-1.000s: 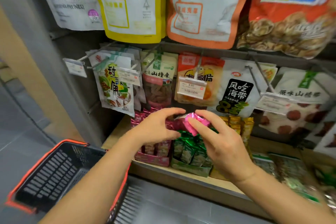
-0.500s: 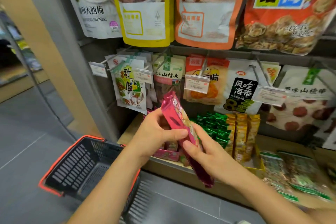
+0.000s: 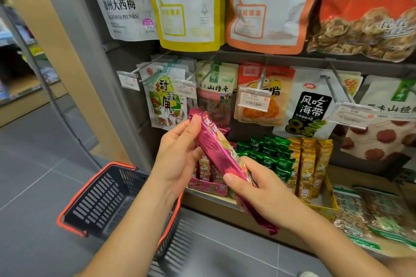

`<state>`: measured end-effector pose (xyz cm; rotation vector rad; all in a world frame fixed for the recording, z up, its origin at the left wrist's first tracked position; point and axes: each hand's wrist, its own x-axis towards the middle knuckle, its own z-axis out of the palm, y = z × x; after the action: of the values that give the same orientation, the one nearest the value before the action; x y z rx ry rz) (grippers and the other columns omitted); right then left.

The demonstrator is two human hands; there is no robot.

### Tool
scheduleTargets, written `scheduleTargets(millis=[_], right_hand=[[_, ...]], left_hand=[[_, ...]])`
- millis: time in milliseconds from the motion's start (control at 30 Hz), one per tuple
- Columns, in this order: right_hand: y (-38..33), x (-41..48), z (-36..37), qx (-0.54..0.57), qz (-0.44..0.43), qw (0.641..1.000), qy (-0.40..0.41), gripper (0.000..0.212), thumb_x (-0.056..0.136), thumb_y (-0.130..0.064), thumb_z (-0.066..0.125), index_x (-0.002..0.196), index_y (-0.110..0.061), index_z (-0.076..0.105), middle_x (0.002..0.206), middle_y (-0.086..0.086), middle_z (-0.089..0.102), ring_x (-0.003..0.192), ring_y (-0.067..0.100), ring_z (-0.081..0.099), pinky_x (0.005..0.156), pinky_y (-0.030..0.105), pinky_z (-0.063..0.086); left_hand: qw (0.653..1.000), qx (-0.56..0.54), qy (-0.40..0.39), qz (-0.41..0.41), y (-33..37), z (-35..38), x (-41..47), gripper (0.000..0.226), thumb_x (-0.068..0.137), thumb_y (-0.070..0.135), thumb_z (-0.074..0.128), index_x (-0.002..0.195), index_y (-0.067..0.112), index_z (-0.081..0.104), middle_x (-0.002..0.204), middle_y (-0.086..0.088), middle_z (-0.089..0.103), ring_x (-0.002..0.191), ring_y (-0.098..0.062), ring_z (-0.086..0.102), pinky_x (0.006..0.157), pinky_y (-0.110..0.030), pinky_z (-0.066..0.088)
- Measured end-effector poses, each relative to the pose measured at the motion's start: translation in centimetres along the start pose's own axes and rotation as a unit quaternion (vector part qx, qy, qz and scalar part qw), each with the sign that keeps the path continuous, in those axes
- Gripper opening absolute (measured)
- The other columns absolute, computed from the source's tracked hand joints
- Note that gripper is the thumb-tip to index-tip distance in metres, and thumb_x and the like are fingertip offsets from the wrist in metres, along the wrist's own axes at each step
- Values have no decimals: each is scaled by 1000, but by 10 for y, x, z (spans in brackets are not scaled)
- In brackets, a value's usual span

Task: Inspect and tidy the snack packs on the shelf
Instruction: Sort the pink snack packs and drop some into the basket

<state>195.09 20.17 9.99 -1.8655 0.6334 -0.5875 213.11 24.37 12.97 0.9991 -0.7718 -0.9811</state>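
Observation:
A long magenta snack pack is held slanted in front of the shelf, its top end up left and its bottom end down right. My left hand grips its upper part, thumb on the top edge. My right hand grips its lower half from below. Behind the hands, on the wooden shelf, stand a pink tray of the same packs, a row of green packs and a yellow box of gold packs.
Snack bags hang on pegs above, with price tags on the peg ends. Flat bags of nuts lie on the shelf at right. A black basket with orange rim hangs under my left forearm. Grey tiled floor lies to the left.
The magenta pack has been lifted out of the pink tray and turned lengthwise between both hands. The view has pulled back and shifted slightly left.

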Motion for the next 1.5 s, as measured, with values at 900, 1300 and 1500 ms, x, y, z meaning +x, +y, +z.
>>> scheduleTargets(millis=[900,1300,1500], right_hand=[[6,-13,5,-328,-36,942,62,79,70,-89,25,138,-48,24,110,-21,59,80,3,56,67,22,48],[2,-6,1,-139,70,988,14,33,87,-50,63,109,-27,54,101,-7,66,84,9,65,75,37,56],[2,-6,0,-24,99,994,48,27,87,-30,70,103,-32,48,87,-6,68,55,10,63,52,26,53]], left_hand=[[982,58,176,-38,12,-43,19,26,90,18,65,69,21,80,70,1,72,70,-10,68,68,-30,56],[979,-25,202,12,4,-46,24,22,96,19,58,83,10,74,74,0,74,65,-5,67,58,-19,54],[989,-76,125,-13,1,-47,26,22,93,31,60,97,12,71,95,-7,75,91,-14,71,73,-26,57]])
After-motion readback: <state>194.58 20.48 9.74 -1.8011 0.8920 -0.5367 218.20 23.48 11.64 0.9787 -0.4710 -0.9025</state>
